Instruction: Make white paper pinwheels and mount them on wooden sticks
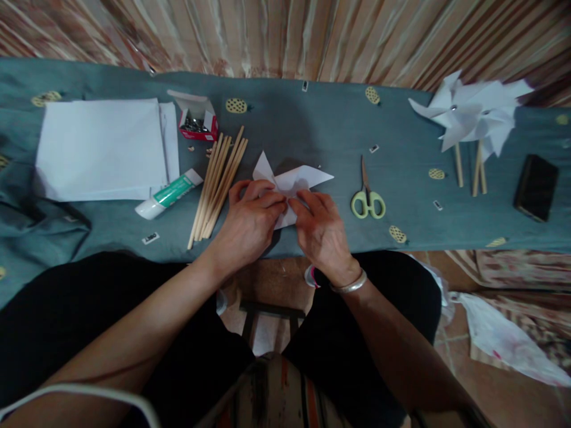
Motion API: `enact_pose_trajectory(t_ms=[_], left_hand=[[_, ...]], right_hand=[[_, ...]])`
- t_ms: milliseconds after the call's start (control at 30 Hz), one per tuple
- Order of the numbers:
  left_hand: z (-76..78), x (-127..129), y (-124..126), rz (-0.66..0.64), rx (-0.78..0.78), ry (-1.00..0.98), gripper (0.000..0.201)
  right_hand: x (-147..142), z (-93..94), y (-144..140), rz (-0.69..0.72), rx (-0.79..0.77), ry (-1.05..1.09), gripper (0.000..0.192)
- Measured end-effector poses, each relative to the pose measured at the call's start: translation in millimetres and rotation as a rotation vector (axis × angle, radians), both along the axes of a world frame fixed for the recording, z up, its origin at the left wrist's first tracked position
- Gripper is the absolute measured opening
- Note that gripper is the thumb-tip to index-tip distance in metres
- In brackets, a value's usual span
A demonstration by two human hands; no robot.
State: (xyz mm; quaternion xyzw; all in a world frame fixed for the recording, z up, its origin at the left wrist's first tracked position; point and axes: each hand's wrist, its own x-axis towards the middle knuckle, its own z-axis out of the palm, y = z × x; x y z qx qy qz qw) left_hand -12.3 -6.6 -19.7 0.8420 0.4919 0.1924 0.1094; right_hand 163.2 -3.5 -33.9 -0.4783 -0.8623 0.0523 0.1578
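Note:
A white paper pinwheel [300, 178] with pointed blades lies at the near middle of the cloth-covered surface. My left hand [254, 217] presses on its left side, fingers closed on the paper near the centre. From the right, my right hand [320, 229] meets it there, its fingers also closed on the paper. The fingertips of both hands almost touch and hide the pinwheel's middle. Just left of my left hand lie several wooden sticks [217, 184]. To the right of my right hand are scissors [367, 196] with pale green handles.
A stack of white paper [100, 148] lies at left, with a green-and-white glue tube [169, 195] on its near corner. Beyond the sticks stands an open red box [198, 123] of small metal pieces. Finished pinwheels [479, 113] on sticks and a dark rectangular object [536, 187] lie at right.

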Motion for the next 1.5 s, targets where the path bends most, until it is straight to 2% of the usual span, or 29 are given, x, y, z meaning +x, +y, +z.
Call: enact_pose_trajectory(t_ms=[333, 500, 633, 767, 900, 1067, 1267, 1500], left_hand=[[-1.6, 0, 2, -0.016, -0.005, -0.009, 0.031], [0.1, 1, 0, -0.001, 0.010, 0.021, 0.030], [-4.6, 0, 0, 0.009, 0.041, 0.039, 0.031], [-10.8, -1, 2, 0.015, 0.066, 0.021, 0.031], [-9.4, -2, 2, 0.017, 0.058, 0.006, 0.032], [-4.1, 0, 1, 0.005, 0.016, 0.000, 0.034], [-7.8, 0, 2, 0.041, 0.055, 0.002, 0.030], [-7.3, 2, 2, 0.045, 0.022, -0.016, 0.033]], right_hand=[[-19, 9.1, 0, -0.021, -0.002, -0.161, 0.030], [-22, 10.4, -2, -0.018, 0.009, -0.139, 0.034], [-19, 5.2, -4, -0.006, -0.008, -0.060, 0.034], [-9, -4.1, -1, 0.003, -0.017, 0.136, 0.037], [-4, -7.2, 1, 0.002, -0.036, 0.251, 0.039], [-6, -3.0, 0, 0.008, -0.049, 0.190, 0.039], [-8, 0.2, 0, 0.020, -0.055, 0.108, 0.040], [-9, 0.7, 1, -0.005, -0.061, 0.081, 0.042]])
